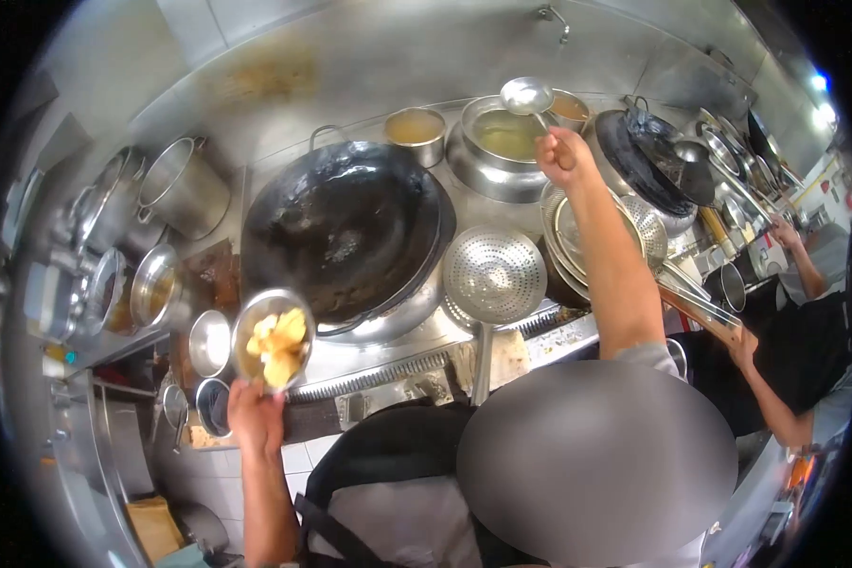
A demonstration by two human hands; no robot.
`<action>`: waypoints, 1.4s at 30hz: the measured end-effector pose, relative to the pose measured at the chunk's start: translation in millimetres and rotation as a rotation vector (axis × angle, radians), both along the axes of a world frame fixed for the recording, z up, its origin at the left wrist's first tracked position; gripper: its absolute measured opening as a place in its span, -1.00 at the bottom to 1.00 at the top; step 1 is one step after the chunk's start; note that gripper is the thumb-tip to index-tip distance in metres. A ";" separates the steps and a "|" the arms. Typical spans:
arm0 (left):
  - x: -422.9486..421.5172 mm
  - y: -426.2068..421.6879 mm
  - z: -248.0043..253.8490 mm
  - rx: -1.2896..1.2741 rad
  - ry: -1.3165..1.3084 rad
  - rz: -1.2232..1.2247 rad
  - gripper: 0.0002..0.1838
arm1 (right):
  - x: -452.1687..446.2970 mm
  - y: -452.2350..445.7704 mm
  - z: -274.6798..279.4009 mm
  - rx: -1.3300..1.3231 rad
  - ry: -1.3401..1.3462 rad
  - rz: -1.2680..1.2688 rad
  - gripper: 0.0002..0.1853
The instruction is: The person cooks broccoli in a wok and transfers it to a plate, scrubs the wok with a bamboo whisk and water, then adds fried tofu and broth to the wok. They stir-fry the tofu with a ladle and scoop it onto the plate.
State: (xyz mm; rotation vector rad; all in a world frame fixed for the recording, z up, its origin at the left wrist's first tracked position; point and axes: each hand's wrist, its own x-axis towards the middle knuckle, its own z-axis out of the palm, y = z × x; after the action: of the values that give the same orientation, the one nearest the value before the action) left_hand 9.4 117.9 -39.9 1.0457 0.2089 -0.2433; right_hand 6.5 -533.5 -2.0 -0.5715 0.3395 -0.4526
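My left hand (pixel 256 417) grips the rim of a metal bowl (pixel 247 333) beside the near-left edge of a large black wok (pixel 341 227). Pale yellow chunks of food (pixel 279 346) lie in the bowl; their kind is unclear. Farther off, my right hand (pixel 564 157) is closed round the handle of a ladle (pixel 527 96). The ladle's round head is raised over the rim of a metal pot (pixel 507 137) of yellowish liquid. Inside the wok the dark surface shines, with a small patch of bubbles or glare near its middle.
A perforated skimmer (pixel 494 275) lies right of the wok, near stacked strainers (pixel 563 232). Metal bowls (pixel 210 343) and a tall pot (pixel 187 189) stand at left. At right, a co-worker's hands (pixel 745 348) hold handles near a second wok (pixel 634 161). A faucet (pixel 557 21) juts from the back wall.
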 end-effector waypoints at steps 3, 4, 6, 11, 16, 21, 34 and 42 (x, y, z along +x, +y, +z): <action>46.6 -30.5 -12.3 -0.057 -0.032 -0.085 -0.91 | -31.3 73.6 31.3 0.201 -0.046 0.186 -0.68; 62.8 -39.8 -16.0 -0.048 -0.077 -0.166 -0.89 | -38.4 93.5 34.6 0.169 -0.054 0.220 -0.64; 99.9 -65.6 -30.3 -0.013 -0.045 -0.208 -0.93 | -58.6 150.8 48.1 0.407 -0.128 0.314 -0.59; 163.6 -125.7 -52.5 0.062 -0.050 -0.282 -0.91 | -87.2 276.5 43.1 0.463 -0.079 0.499 -0.55; 192.3 -140.4 -56.9 0.110 -0.019 -0.349 -0.92 | -102.0 363.6 17.1 0.077 0.253 0.462 -0.68; 199.9 -136.3 -55.7 0.111 0.007 -0.378 -0.87 | -112.4 408.4 2.3 -0.747 0.553 0.396 -0.69; 258.7 -159.8 -68.9 1.119 -0.883 -0.420 -0.84 | -280.6 381.0 -133.1 -1.324 1.126 -0.030 -0.46; 266.5 -157.8 57.4 1.374 -1.637 -0.041 -0.83 | -288.4 359.1 -259.4 -0.503 0.814 -0.034 -0.66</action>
State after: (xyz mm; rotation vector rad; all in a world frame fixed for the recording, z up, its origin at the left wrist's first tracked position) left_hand 275.9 -39.9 17.5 2.2411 -1.3142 0.8960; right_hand -281.9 -174.4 -261.3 -1.2409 1.0288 -0.3180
